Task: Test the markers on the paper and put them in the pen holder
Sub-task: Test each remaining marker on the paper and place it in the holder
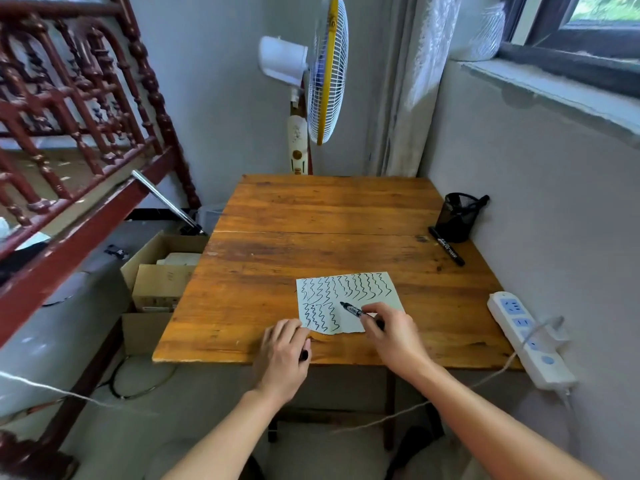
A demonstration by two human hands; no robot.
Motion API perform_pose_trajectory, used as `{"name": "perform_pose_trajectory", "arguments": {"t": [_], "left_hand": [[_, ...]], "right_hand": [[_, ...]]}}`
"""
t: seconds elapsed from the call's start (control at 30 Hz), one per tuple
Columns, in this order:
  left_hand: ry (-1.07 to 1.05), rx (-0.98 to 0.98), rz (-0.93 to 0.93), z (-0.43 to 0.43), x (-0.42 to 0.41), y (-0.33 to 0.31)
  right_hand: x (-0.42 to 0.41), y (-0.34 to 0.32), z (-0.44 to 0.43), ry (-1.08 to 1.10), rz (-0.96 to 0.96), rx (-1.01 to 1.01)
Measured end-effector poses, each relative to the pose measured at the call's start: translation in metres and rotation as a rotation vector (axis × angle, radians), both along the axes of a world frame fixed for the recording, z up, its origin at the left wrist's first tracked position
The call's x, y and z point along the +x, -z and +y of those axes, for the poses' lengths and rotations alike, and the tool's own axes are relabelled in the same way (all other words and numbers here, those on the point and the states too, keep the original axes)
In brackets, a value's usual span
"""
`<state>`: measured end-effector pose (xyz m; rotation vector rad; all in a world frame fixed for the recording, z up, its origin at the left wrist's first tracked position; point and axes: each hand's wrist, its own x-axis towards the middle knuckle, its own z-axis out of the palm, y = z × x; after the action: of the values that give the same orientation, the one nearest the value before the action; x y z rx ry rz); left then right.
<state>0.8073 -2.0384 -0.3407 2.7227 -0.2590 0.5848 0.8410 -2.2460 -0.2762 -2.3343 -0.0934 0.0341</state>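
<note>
A pale sheet of paper (pixel 349 289) covered in black wavy lines lies near the front of the wooden table (pixel 311 216). My right hand (pixel 393 332) grips a black marker (pixel 351 309), its tip on the paper beside the lower row of squiggles. My left hand (pixel 284 355) rests on the paper's lower left corner and holds a small black cap (pixel 304 355) in its curled fingers. A black mesh pen holder (pixel 456 216) stands at the far right with a marker sticking out of it. Another black marker (pixel 446 247) lies on the table in front of the holder.
A white power strip (pixel 530 337) hangs off the table's right edge by the wall. A standing fan (pixel 322 74) is behind the table. Open cardboard boxes (pixel 162 271) sit on the floor at the left, beside a red wooden bed frame (pixel 69 140).
</note>
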Motion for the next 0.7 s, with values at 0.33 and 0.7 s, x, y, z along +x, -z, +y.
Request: {"name": "perform_pose_trajectory", "arguments": {"t": [0.33, 0.7], "left_hand": [[-0.004, -0.001, -0.015, 0.000, 0.000, 0.001], [-0.022, 0.008, -0.007, -0.001, 0.000, 0.000]], "right_hand": [[0.005, 0.006, 0.009, 0.028, -0.001, -0.100], [-0.013, -0.003, 0.003, -0.025, -0.023, -0.206]]}}
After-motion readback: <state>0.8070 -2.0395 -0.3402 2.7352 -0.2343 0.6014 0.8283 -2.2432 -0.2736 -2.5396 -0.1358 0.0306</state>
